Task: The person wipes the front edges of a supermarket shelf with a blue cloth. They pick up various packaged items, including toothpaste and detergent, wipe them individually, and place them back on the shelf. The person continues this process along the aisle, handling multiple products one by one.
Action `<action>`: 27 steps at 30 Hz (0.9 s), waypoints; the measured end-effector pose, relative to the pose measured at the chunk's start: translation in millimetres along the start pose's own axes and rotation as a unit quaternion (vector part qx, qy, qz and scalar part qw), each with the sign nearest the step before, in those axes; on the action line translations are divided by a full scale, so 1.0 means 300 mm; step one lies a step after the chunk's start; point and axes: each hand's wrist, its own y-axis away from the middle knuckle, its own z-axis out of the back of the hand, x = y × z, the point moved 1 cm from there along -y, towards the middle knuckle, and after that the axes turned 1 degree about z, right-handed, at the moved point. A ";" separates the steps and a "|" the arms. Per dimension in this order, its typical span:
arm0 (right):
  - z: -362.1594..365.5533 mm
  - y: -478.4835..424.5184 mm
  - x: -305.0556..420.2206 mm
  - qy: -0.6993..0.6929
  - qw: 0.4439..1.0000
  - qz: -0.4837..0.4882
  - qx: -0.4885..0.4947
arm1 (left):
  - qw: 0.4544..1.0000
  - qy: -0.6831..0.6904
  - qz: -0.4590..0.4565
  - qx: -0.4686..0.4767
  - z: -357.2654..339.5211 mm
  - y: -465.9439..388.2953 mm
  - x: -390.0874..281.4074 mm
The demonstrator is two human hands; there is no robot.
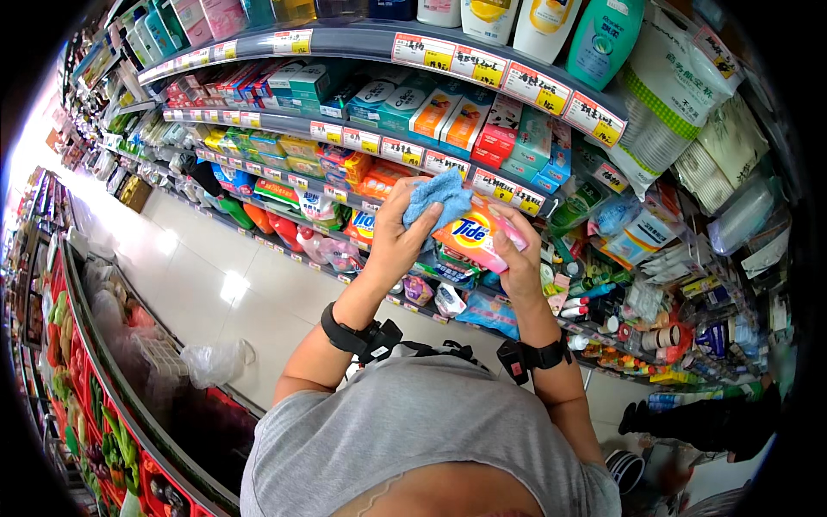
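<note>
Near the middle of the view, my left hand (402,229) grips a crumpled blue cloth (439,199), its thumb pressed on top. The cloth touches the left end of an orange and pink Tide soap pack (477,231). My right hand (521,252) holds that pack by its other end, fingers over the top and thumb on the front. Both hands are in front of the lower shelves, where orange packs (382,179) lie in a row just beyond the cloth. The pack's underside is hidden.
Above the hands, a shelf edge with price tags (446,161) carries toothpaste boxes (394,100). Bottles (604,42) stand higher up. Packed paper cups (665,123) hang at right. A produce display (106,413) and a plastic bag (216,362) are at left. Someone in dark clothing (704,423) is at lower right.
</note>
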 end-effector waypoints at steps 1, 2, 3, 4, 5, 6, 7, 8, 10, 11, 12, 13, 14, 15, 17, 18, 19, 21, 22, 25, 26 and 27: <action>-0.003 0.001 0.008 0.016 1.000 0.005 0.003 | 1.000 -0.006 -0.001 -0.014 0.000 0.002 0.003; -0.012 0.000 0.024 0.034 0.999 0.018 0.012 | 0.999 -0.011 0.026 -0.022 0.005 0.006 0.009; -0.022 -0.002 0.045 0.053 0.998 0.031 0.018 | 0.998 -0.015 0.051 -0.029 0.006 0.007 0.017; -0.027 -0.003 0.055 0.072 0.996 0.045 0.024 | 0.996 -0.019 0.077 -0.036 0.006 0.009 0.022; -0.024 -0.004 0.051 0.063 0.996 0.048 0.028 | 0.996 -0.021 0.077 -0.041 0.002 0.011 0.018; -0.018 -0.006 0.041 0.056 0.997 0.052 0.031 | 0.996 -0.022 0.076 -0.046 -0.004 0.013 0.012; -0.014 -0.005 0.035 0.048 0.997 0.056 0.033 | 0.996 -0.023 0.076 -0.051 -0.009 0.013 0.006; -0.016 -0.002 0.038 0.055 0.996 0.051 0.037 | 0.996 -0.013 0.074 -0.057 -0.013 0.011 0.000; -0.023 -0.001 0.050 0.070 0.995 0.044 0.048 | 0.995 0.007 0.069 -0.071 -0.020 0.004 -0.009; -0.013 -0.002 0.043 0.059 0.996 0.039 0.051 | 0.994 0.038 0.072 -0.072 -0.027 0.003 -0.006; -0.004 -0.009 0.026 0.044 0.997 0.038 0.051 | 0.993 0.065 0.072 -0.071 -0.029 -0.005 -0.008; 0.006 -0.015 0.007 0.029 0.997 0.037 0.053 | 0.991 0.092 0.072 -0.070 -0.032 -0.012 -0.009; 0.014 0.001 -0.019 -0.086 0.995 -0.025 0.051 | 0.984 0.132 0.102 -0.062 -0.041 -0.007 0.014; 0.024 0.003 -0.035 -0.148 0.987 -0.040 0.050 | 0.978 0.155 0.134 -0.041 -0.044 0.002 0.022; 0.034 0.004 -0.053 -0.267 0.960 -0.068 0.048 | 0.961 0.214 0.176 -0.019 -0.033 -0.014 0.024; 0.033 0.003 -0.051 -0.293 0.952 -0.072 0.058 | 0.947 0.218 0.233 -0.034 -0.009 -0.016 0.021; 0.036 0.005 -0.046 -0.305 0.947 -0.076 0.056 | 0.929 0.224 0.291 -0.046 0.007 -0.023 0.010; 0.032 -0.006 -0.031 -0.301 0.948 -0.070 0.082 | 0.949 0.236 0.189 -0.085 0.002 -0.035 -0.010; 0.033 -0.011 -0.039 -0.272 0.958 -0.072 0.053 | 0.955 0.226 0.183 -0.066 -0.006 -0.032 -0.024; 0.037 -0.009 -0.063 -0.252 0.962 -0.092 0.061 | 0.969 0.199 0.146 -0.003 -0.072 -0.019 -0.056; 0.037 -0.003 -0.065 -0.261 0.959 -0.091 0.062 | 0.950 0.247 0.191 -0.005 -0.067 -0.008 -0.025; 0.042 0.000 -0.070 -0.270 0.957 -0.087 0.061 | 0.934 0.278 0.225 0.008 -0.064 -0.012 -0.023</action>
